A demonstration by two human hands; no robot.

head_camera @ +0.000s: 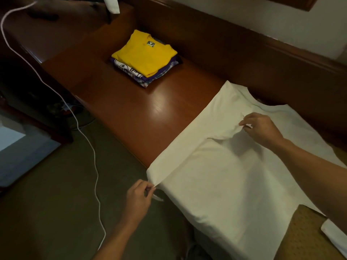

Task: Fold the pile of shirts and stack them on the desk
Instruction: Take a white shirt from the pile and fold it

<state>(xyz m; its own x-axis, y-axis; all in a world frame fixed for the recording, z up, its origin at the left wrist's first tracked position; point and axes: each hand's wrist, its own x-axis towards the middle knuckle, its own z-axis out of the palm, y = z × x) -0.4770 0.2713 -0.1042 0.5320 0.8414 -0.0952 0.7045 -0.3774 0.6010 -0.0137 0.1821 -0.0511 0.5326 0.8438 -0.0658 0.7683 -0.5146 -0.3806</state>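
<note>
A white shirt (pixel 221 177) lies spread flat, partly on the brown wooden desk (pixel 131 117) and partly over a patterned surface at the right. My left hand (pixel 138 198) pinches its bottom hem corner off the desk's front edge. My right hand (pixel 262 128) pinches a fold of the cloth near the sleeve, lifting it slightly. Farther back on the desk sits a stack of folded shirts (pixel 145 59), a yellow one on top, with purple and checked ones beneath.
A white cable (pixel 93 154) runs from the upper left down across the olive carpet. A dark cabinet (pixel 28 87) stands at the left. The wooden wall panel (pixel 244 53) borders the desk's back. A patterned yellowish surface (pixel 304 237) shows at the lower right.
</note>
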